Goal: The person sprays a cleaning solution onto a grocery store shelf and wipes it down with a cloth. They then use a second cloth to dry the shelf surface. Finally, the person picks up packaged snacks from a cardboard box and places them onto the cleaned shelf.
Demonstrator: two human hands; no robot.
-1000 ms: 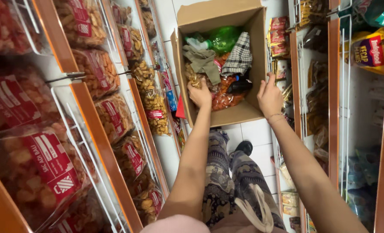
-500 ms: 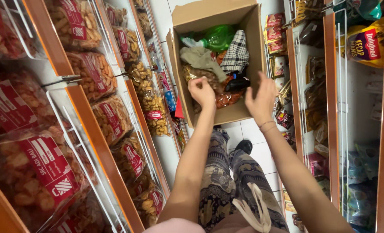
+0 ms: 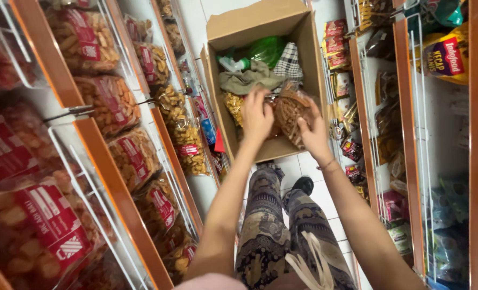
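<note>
Shelving (image 3: 107, 172) with orange rails is flanking the aisle at nine and three o'clock, carrying clear snack bags with red labels (image 3: 53, 215). Between them at twelve o'clock, a brown cardboard box (image 3: 260, 21) is standing open on the white tiles, holding cloths and a green bag (image 3: 266, 49). Inside it, the left hand (image 3: 256, 115) and right hand (image 3: 314, 134), apart, are clasping a clear bag of brown snack sticks (image 3: 290, 110).

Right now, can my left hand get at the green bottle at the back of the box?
Probably yes: the left hand is already inside the open box, and only loose cloth lies before the green bottle.
</note>
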